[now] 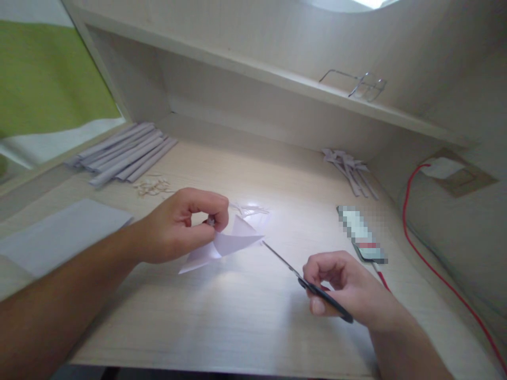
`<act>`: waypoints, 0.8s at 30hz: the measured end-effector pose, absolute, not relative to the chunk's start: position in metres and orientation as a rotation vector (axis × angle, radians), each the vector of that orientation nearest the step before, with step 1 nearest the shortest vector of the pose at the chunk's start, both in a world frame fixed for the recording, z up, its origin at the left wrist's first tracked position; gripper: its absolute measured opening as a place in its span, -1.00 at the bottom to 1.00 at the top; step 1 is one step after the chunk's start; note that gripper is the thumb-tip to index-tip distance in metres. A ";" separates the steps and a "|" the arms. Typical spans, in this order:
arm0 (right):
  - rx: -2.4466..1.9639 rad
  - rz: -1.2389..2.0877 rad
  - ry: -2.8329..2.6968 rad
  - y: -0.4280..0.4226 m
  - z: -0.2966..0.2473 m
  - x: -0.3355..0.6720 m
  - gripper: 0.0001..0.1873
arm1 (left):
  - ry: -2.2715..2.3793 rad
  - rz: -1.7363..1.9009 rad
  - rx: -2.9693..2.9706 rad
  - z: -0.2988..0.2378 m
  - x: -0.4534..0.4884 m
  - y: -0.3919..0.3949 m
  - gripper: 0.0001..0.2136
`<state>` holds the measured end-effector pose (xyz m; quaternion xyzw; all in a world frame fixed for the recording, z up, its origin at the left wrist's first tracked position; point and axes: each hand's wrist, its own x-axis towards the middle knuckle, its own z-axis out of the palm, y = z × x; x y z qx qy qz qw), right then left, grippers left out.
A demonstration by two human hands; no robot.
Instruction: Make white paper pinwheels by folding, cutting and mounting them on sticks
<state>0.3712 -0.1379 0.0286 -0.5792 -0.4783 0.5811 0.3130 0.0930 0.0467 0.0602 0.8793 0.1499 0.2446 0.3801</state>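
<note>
In the upper left of the frame you have a stack of rolled paper tubes [122, 150], with small paper scraps [152, 186] just below it. A flat grey sheet [59, 232] lies at the left edge of the desk [222, 316]. Upper right, your glasses [366, 85] sit on the shelf [253, 71]; beneath it lies a bundle of paper strips [350, 169]. At right, a phone [362, 235] lies near a red cable [435, 272].

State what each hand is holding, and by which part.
The left hand pinches the folded white paper at its upper part. The right hand grips the scissors by the dark handles, blades pointing at the paper.
</note>
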 end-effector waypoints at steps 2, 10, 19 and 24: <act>-1.530 1.526 -1.270 -0.138 0.028 0.372 -0.59 | 0.383 0.623 2.245 0.061 0.093 0.047 -0.85; -1.538 1.529 -1.274 -0.139 0.026 0.373 -0.63 | 0.391 0.627 2.233 0.060 0.092 0.047 -0.86; -1.552 1.533 -1.225 -0.137 0.027 0.371 -0.62 | 0.408 0.629 2.206 0.058 0.092 0.048 -0.87; -1.699 1.390 -1.363 -0.130 0.027 0.381 -0.63 | 0.467 0.644 2.204 0.054 0.093 0.053 -0.89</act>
